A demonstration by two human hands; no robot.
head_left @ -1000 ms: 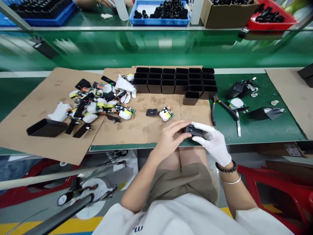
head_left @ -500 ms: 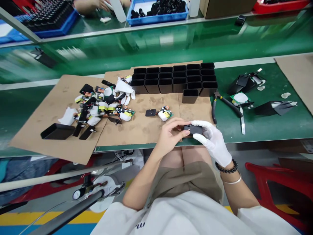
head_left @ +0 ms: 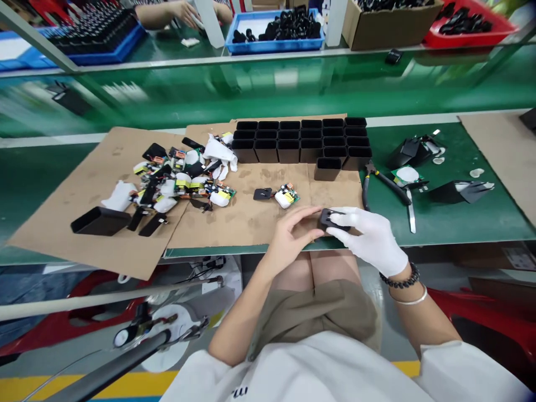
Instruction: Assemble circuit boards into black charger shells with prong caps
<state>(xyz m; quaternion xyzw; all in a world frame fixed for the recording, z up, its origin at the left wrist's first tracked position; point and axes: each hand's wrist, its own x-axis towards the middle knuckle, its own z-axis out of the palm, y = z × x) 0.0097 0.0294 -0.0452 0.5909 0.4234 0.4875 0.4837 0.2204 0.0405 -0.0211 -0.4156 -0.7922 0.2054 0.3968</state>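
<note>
Both of my hands hold one small black plastic housing [head_left: 329, 219] at the front edge of the cardboard sheet [head_left: 251, 215]. My bare left hand [head_left: 293, 234] pinches its left end. My right hand [head_left: 371, 237], in a white glove, grips its right side with fingers curled over the top. Just beyond them lie a small circuit board with a white part [head_left: 286, 196] and a black plug cover [head_left: 262, 194]. A block of upright open black housings [head_left: 304, 140] stands further back, one housing [head_left: 327, 168] set apart in front.
A heap of circuit boards, white parts and black covers [head_left: 180, 178] lies at the left, with a black housing on its side [head_left: 100, 220]. Black pliers [head_left: 379, 181] and torn black pieces [head_left: 454, 191] lie on the green bench at right. Another person's hands [head_left: 184, 11] work behind the shelf.
My hands keep the black housing between them in nearly the same spot; the gloved fingers have shifted further over its top. The view has moved slightly.
</note>
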